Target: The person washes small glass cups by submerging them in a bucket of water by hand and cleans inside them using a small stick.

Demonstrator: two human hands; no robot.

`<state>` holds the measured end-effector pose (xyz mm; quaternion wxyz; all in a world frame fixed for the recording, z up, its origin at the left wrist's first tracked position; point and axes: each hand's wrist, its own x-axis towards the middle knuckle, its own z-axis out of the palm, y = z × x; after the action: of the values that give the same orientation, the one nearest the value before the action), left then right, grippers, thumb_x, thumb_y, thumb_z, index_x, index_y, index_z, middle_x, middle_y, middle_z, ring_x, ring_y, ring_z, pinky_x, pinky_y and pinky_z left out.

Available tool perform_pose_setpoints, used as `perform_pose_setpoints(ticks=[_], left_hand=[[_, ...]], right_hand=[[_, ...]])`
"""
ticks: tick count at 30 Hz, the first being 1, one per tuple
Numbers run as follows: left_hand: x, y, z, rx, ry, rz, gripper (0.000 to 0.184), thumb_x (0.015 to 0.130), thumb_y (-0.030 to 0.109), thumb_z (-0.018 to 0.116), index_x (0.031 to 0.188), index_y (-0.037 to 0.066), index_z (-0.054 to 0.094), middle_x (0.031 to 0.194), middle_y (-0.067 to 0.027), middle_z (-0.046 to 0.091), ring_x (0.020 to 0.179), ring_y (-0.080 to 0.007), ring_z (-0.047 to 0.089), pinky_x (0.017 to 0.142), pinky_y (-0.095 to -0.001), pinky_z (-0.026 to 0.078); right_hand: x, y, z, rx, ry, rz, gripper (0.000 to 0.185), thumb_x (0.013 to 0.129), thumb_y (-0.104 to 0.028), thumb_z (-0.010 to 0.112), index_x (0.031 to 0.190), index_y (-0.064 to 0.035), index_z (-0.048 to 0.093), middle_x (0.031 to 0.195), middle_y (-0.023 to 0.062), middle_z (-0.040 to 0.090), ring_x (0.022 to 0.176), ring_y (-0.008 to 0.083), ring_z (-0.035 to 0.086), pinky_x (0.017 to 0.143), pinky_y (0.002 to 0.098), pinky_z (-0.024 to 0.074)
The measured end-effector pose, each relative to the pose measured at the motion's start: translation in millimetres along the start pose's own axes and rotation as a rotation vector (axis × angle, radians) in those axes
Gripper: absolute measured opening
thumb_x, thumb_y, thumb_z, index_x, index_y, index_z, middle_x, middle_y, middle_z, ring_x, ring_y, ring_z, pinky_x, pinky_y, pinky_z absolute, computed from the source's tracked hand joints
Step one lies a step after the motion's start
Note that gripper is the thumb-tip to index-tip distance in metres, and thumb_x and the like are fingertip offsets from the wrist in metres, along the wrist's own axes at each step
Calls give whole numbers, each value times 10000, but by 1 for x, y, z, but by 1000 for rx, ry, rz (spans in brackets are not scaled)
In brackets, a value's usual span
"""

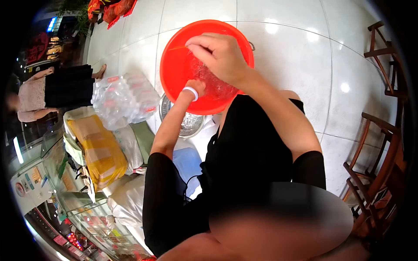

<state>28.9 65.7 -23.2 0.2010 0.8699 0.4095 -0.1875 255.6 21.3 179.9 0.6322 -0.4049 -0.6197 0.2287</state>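
A round red plastic basin (pixel 170 71) is on the tiled floor in front of me. Inside it lies a heap of clear, shiny pieces (pixel 217 87), too blurred to name. Over the basin, my right hand (pixel 220 54) pinches a thin orange strip (pixel 177 48) between thumb and fingertips. My left hand (pixel 197 87), with a white band (pixel 190 91) at the wrist, reaches into the basin beside the clear heap. Its fingers look curled, and what they hold, if anything, is hidden. A metal bowl (pixel 191 124) with shiny clear contents sits partly under the basin's near left side.
To the left are plastic-wrapped bottles (pixel 126 98), a yellow taped parcel (pixel 98 150), white sacks (pixel 130 200) and a glass cabinet (pixel 87 217). A person in a dark skirt (pixel 67 87) stands beyond them. Wooden chairs (pixel 374 156) line the right. Red bags (pixel 115 11) lie at the far left.
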Motion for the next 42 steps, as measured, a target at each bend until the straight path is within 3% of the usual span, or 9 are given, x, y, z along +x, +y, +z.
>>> perform_pose_setpoints(ticks=[3, 8, 12, 15, 18, 23, 25, 27, 42], left_hand=[[5, 8, -3, -268, 281, 48, 363, 735, 280, 552, 970, 3, 559, 868, -176, 603, 754, -344, 581, 689, -400, 453], [-37, 48, -109, -1522, 43, -83, 263, 794, 260, 492, 986, 96, 566, 625, 3, 492, 468, -85, 383, 424, -201, 299], [7, -2, 4, 202, -13, -16, 272, 814, 267, 460, 956, 60, 565, 767, -44, 561, 573, -137, 506, 499, -240, 409], [10, 8, -6, -511, 422, 139, 254, 804, 245, 488, 926, 36, 565, 819, -86, 593, 662, -206, 556, 578, -286, 454], [-25, 48, -109, -1220, -41, -244, 288, 763, 165, 517, 1000, 5, 557, 819, -165, 598, 732, -301, 554, 667, -355, 449], [16, -11, 16, -203, 92, -19, 336, 771, 231, 504, 1020, 9, 545, 791, -170, 576, 701, -249, 548, 645, -323, 437], [26, 1, 14, -1260, 314, 20, 342, 790, 326, 471, 984, 62, 568, 710, -108, 542, 607, -197, 504, 569, -288, 412], [-11, 39, -54, -2369, -72, 327, 353, 805, 402, 442, 925, 103, 588, 603, -36, 470, 482, -134, 418, 465, -247, 355], [-81, 114, -141, -2445, 208, 483, 338, 856, 399, 378, 990, 128, 532, 686, -19, 406, 557, -108, 344, 545, -243, 306]], right_hand=[[-3, 2, -6, -63, 38, -47, 89, 758, -56, 567, 797, 17, 600, 644, 92, 569, 537, 167, 536, 481, 247, 405], [-1, 3, -4, 5, -1, -36, 87, 761, -61, 567, 788, 14, 602, 635, 95, 571, 523, 171, 533, 467, 248, 402], [0, 2, 0, 4, 8, -28, 89, 758, -56, 567, 796, 15, 605, 630, 96, 568, 531, 161, 533, 473, 246, 401], [1, 2, -6, -13, 44, -26, 90, 757, -55, 566, 797, 18, 602, 638, 93, 568, 529, 158, 526, 477, 251, 400], [2, 3, -10, -7, -15, 12, 97, 759, -51, 561, 813, 19, 601, 640, 93, 567, 536, 161, 531, 489, 245, 407], [1, 3, -3, -2, -15, 28, 94, 763, -43, 555, 814, 25, 597, 666, 95, 571, 566, 161, 535, 502, 254, 409], [3, -5, -7, -44, -68, -27, 86, 763, -42, 556, 807, 22, 594, 666, 95, 568, 561, 158, 532, 500, 254, 406], [3, -2, -4, 32, -16, -65, 78, 763, -39, 556, 802, 19, 592, 667, 92, 567, 559, 154, 529, 497, 252, 401], [3, 3, -7, 96, -158, 258, 93, 704, -66, 559, 748, 0, 608, 601, 71, 539, 509, 134, 500, 476, 263, 384]])
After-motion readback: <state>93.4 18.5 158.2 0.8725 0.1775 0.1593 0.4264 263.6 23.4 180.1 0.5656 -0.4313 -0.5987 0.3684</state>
